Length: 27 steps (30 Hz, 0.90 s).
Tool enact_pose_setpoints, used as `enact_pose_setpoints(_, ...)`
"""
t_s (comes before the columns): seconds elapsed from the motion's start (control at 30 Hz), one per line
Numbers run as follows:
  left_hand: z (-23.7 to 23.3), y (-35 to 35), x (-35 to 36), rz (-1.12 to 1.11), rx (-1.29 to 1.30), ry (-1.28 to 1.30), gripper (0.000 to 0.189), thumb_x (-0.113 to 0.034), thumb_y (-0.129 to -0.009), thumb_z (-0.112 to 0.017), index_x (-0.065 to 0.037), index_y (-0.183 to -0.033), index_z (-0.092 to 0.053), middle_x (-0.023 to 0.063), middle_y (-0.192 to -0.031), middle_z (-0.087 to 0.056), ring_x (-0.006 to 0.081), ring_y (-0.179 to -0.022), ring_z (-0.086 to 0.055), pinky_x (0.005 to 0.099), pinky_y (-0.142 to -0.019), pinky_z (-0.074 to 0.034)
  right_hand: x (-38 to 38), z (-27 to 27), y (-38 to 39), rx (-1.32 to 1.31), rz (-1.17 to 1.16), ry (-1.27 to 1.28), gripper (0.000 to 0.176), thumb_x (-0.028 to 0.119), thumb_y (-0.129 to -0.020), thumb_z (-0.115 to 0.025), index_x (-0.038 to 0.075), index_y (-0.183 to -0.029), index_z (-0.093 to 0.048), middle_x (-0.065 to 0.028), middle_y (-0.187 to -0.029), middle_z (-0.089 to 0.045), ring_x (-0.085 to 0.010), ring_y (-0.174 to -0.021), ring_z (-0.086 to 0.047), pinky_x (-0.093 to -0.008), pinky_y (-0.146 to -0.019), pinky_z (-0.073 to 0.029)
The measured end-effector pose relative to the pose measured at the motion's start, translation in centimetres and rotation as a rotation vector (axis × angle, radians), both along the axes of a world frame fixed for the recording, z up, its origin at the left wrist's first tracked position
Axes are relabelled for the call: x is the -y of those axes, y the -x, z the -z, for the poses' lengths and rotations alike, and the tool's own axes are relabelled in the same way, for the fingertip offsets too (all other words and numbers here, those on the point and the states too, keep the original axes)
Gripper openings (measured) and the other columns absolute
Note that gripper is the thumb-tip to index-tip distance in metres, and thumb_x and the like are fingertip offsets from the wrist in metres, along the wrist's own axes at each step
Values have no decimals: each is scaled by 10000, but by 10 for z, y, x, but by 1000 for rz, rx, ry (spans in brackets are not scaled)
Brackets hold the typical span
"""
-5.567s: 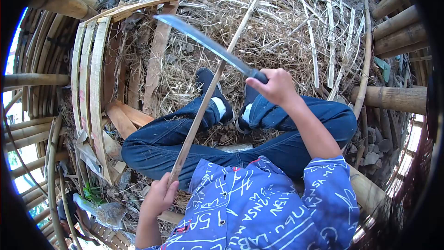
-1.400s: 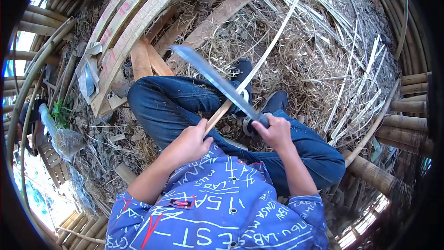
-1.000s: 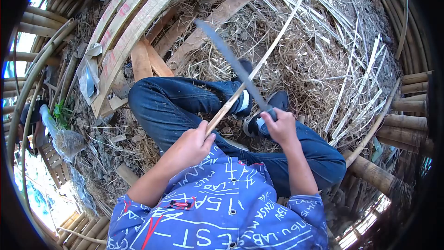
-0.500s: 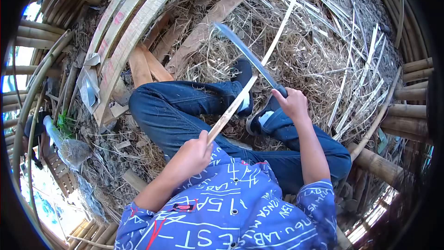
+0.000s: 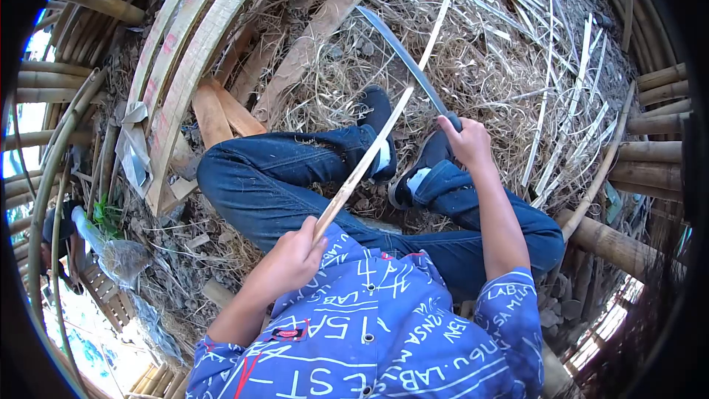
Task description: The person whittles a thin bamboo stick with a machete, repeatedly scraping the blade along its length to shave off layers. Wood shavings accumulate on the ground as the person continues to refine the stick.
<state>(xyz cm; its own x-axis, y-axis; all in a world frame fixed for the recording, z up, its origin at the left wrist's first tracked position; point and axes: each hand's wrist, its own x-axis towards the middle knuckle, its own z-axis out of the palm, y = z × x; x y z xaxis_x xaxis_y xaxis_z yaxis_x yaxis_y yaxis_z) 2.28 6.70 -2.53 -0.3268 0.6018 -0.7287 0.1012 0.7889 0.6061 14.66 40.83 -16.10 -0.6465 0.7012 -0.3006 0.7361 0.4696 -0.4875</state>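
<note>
Pale narrow strip (image 5: 363, 165), near end in the left hand (image 5: 292, 257), fingers closed around it just above the blue shirt (image 5: 354, 332). Strip slants up and away to the right, over the jeans (image 5: 295, 185) and between the two dark shoes (image 5: 377, 107) as seen from above, far end over the littered ground (image 5: 473, 77). Its near part looks browner than the far part.

Right hand (image 5: 470, 142) has fingers wrapped round the dark handle of a long knife (image 5: 402, 54), thumb along the handle. Blade points up and left, tip well apart from both hands, and crosses the strip in view near mid-blade; cannot tell if they touch.

Person sits with legs bent and crossed, shoes close together. Curly shavings (image 5: 473, 111) cover much of the ground ahead. More thin pale strips (image 5: 543, 122) lie at the right and far side. Slatted wooden frame (image 5: 193, 66) at upper left, brown board pieces (image 5: 212, 114) beside it, crumpled sheet (image 5: 133, 151) against its near end. Green plant (image 5: 108, 216) and another person (image 5: 65, 236) at far left, partly hidden by bamboo poles (image 5: 40, 229).
</note>
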Motion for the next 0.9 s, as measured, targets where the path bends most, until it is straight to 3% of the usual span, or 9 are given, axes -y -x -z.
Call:
enact_pose_setpoints(0.07,3,0,0,-1,-13,-42,178,-148,-973,-518,12,-982,-441,225,-664,-558,362,-603,-586,448,-565,-410,5,-7,0,-13,14,-28,610,641,-839,-606,46,-764,-716,-213,-678,-661,-395,-704,-678,-480,-667,-522)
enact_pose_setpoints(0.13,2,2,-2,-78,52,-38,178,-149,-973,-515,15,-987,-449,228,-666,-561,367,-608,-590,446,-565,-412,28,-24,-2,-43,-67,109,602,644,-836,-609,54,-783,-719,-219,-692,-664,-402,-707,-675,-484,-663,-524)
enact_pose_setpoints(0.2,-2,5,-7,-59,29,6,174,-146,-970,-517,15,-990,-454,227,-667,-565,366,-610,-593,445,-566,-413,56,-36,-4,-86,-216,72,608,654,-827,-615,55,-776,-706,-219,-686,-661,-405,-701,-671,-494,-655,-522)
enact_pose_setpoints(0.33,-4,6,4,-15,-50,17,177,-145,-963,-525,16,-998,-462,221,-670,-573,365,-610,-594,443,-570,-418,53,-22,-5,-19,-328,25,675,716,-812,-576,53,-738,-680,-211,-659,-649,-396,-686,-671,-499,-636,-514)
enact_pose_setpoints(0.53,-14,1,8,-3,-60,37,184,-152,-961,-526,11,-1017,-463,225,-660,-570,384,-605,-587,458,-573,-423,-19,14,-6,59,50,58,671,692,-858,-540,53,-776,-727,-178,-686,-679,-364,-728,-693,-449,-685,-531)
enact_pose_setpoints(0.63,-3,-6,15,28,-109,-14,178,-149,-959,-522,6,-1027,-464,237,-655,-579,429,-619,-593,482,-573,-427,-20,5,0,57,-20,-59,673,681,-866,-538,40,-775,-721,-174,-669,-671,-367,-707,-687,-443,-671,-534)
enact_pose_setpoints(0.73,-10,-2,6,7,-187,7,190,-153,-956,-527,14,-1012,-457,265,-665,-600,480,-644,-602,527,-578,-431,16,-22,6,-71,-6,143,616,633,-858,-590,36,-775,-720,-203,-666,-661,-372,-645,-667,-447,-643,-529)
enact_pose_setpoints(0.87,-9,0,0,85,-286,79,200,-154,-946,-542,20,-987,-451,289,-687,-617,497,-677,-615,564,-603,-456,60,-33,-7,-42,-387,56,635,681,-815,-604,59,-748,-713,-206,-631,-645,-388,-649,-669,-465,-634,-529)
enact_pose_setpoints(0.9,-7,0,1,141,-358,118,199,-151,-941,-547,18,-979,-450,294,-683,-616,496,-675,-618,573,-612,-467,60,-29,-7,-44,-380,59,635,681,-815,-604,59,-748,-713,-206,-631,-645,-388,-649,-669,-465,-634,-529)
